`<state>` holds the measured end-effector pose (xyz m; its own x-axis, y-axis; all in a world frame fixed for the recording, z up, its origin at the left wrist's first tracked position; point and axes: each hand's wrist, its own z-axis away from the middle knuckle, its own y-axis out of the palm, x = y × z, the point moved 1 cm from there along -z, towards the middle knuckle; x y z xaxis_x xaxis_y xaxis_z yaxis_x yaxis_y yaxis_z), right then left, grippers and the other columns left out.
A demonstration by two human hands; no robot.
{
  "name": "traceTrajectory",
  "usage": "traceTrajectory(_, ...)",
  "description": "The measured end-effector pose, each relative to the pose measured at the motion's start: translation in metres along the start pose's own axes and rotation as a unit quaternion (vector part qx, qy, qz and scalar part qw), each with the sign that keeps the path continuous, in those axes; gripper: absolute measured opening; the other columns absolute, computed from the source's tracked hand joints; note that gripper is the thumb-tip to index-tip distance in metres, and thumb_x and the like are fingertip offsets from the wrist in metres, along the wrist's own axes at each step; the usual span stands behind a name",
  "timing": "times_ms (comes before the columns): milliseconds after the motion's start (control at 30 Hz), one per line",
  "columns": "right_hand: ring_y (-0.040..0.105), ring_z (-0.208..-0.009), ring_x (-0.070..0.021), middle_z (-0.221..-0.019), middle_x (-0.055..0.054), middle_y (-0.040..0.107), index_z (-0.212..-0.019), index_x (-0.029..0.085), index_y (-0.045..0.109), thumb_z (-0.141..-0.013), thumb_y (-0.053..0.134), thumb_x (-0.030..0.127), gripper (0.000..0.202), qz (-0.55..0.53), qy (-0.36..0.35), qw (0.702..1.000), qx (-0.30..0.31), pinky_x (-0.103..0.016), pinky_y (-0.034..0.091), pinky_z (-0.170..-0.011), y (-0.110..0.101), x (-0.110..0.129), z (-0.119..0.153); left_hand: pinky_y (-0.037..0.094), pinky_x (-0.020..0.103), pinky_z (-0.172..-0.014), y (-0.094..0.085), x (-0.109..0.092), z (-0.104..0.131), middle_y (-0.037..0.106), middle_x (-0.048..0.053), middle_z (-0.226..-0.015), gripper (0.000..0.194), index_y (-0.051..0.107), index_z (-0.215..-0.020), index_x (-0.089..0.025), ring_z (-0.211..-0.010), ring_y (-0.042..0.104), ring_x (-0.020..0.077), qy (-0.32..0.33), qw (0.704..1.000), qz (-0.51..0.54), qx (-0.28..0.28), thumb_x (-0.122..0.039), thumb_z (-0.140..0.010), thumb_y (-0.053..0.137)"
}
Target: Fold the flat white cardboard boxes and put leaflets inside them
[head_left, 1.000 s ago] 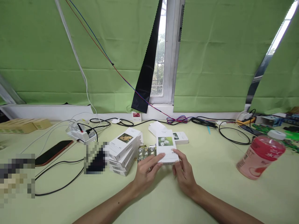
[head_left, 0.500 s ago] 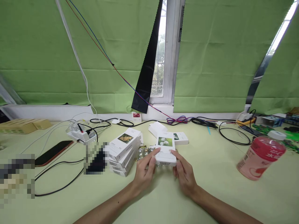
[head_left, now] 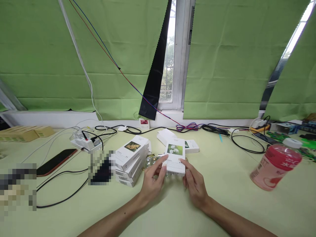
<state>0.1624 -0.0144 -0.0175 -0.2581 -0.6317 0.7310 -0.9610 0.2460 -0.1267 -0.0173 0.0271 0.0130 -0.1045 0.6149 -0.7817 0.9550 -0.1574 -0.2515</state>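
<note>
Between my two hands is a small white cardboard box [head_left: 175, 159] with a photo of white flowers on its face and a barcode on its near end. My left hand [head_left: 153, 179] grips its left side, and my right hand [head_left: 196, 182] has its fingers on the right side. Just behind the box, several shiny metal cylinders that look like batteries [head_left: 148, 162] are partly hidden. Left of my hands stands an uneven stack of similar white boxes [head_left: 132, 156], the top one with a yellow flower photo. More white boxes [head_left: 192, 146] lie behind the held one.
At the right stands a pink drink bottle [head_left: 276, 166]. A phone [head_left: 56, 162] lies on the left beside a white power strip [head_left: 86, 141] and black cables [head_left: 63, 204]. Tan boxes [head_left: 26, 132] sit far left; coiled cables [head_left: 216, 129] run along the back edge.
The held box has tipped slightly, so its near end shows less. My left thumb and fingers have shifted a little along its left edge; the right hand has barely moved.
</note>
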Motion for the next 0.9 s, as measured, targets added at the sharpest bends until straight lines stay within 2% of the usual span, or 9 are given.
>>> traceTrajectory(167,0.054,-0.053,-0.0148,-0.082,-0.005,0.068,-0.143,0.022,0.052,-0.105,0.038,0.034,0.042,0.001,0.018,1.000,-0.016,-0.028,0.049,-0.050,-0.0004,-0.0001,0.0018,0.043,0.021,-0.048,0.0031,0.0005,0.0035,0.065,0.002,-0.085,0.044,0.048,-0.140,-0.022,-0.051,0.051,0.0081,-0.022,1.000,0.021,-0.005,-0.039,-0.100,0.051)
traceTrajectory(233,0.055,-0.054,-0.0147,-0.091,-0.007,0.071,-0.146,0.023,0.049,-0.105,0.039,0.035,0.044,0.010,0.023,0.999,-0.031,-0.028,0.050,-0.050,-0.0010,-0.0001,0.0021,0.045,0.021,-0.049,0.0046,0.0008,0.0048,0.066,0.004,-0.092,0.046,0.043,-0.142,-0.023,-0.053,0.053,0.0083,-0.029,0.999,0.029,-0.004,-0.039,-0.100,0.052)
traceTrajectory(333,0.057,-0.056,-0.0134,-0.115,-0.010,0.071,-0.148,0.026,0.046,-0.105,0.039,0.036,0.045,0.015,0.031,0.998,-0.054,-0.028,0.051,-0.051,-0.0016,0.0000,0.0021,0.045,0.021,-0.050,0.0065,-0.0009,0.0053,0.066,0.004,-0.094,0.048,0.038,-0.143,-0.023,-0.055,0.053,0.0081,-0.035,0.999,0.037,0.009,-0.039,-0.100,0.053)
traceTrajectory(400,0.058,-0.057,-0.0131,-0.122,-0.010,0.069,-0.150,0.027,0.043,-0.105,0.038,0.036,0.046,0.010,0.038,0.997,-0.062,-0.028,0.052,-0.051,-0.0016,-0.0001,0.0020,0.044,0.021,-0.051,0.0072,-0.0024,0.0050,0.066,0.004,-0.093,0.047,0.037,-0.141,-0.023,-0.055,0.052,0.0077,-0.035,0.998,0.043,0.018,-0.038,-0.100,0.053)
traceTrajectory(633,0.060,-0.061,-0.0140,-0.115,-0.010,0.070,-0.153,0.024,0.035,-0.104,0.040,0.041,0.052,-0.032,0.096,0.992,-0.078,-0.027,0.051,-0.050,-0.0015,-0.0011,-0.0017,0.044,0.021,-0.052,0.0077,-0.0018,0.0057,0.066,0.003,-0.091,0.047,0.038,-0.139,-0.022,-0.054,0.052,0.0076,-0.042,0.998,0.041,0.029,-0.038,-0.098,0.056)
traceTrajectory(767,0.062,-0.063,-0.0154,-0.112,-0.011,0.070,-0.148,0.023,0.040,-0.103,0.041,0.044,0.050,-0.057,0.136,0.984,-0.100,-0.024,0.047,-0.044,-0.0014,-0.0005,-0.0043,0.046,0.021,-0.053,0.0080,0.0005,0.0068,0.066,0.003,-0.092,0.046,0.041,-0.136,-0.022,-0.054,0.053,0.0076,-0.028,0.999,0.017,0.032,-0.036,-0.096,0.059)
traceTrajectory(900,0.069,-0.075,-0.0206,-0.118,-0.014,0.068,-0.144,0.020,0.045,-0.102,0.042,0.045,0.049,-0.052,0.147,0.982,-0.104,-0.024,0.043,-0.041,-0.0012,-0.0008,-0.0044,0.043,0.019,-0.046,0.0082,0.0025,0.0087,0.064,0.002,-0.090,0.046,0.043,-0.134,-0.022,-0.051,0.051,0.0068,0.005,0.998,-0.003,0.058,-0.032,-0.093,0.063)
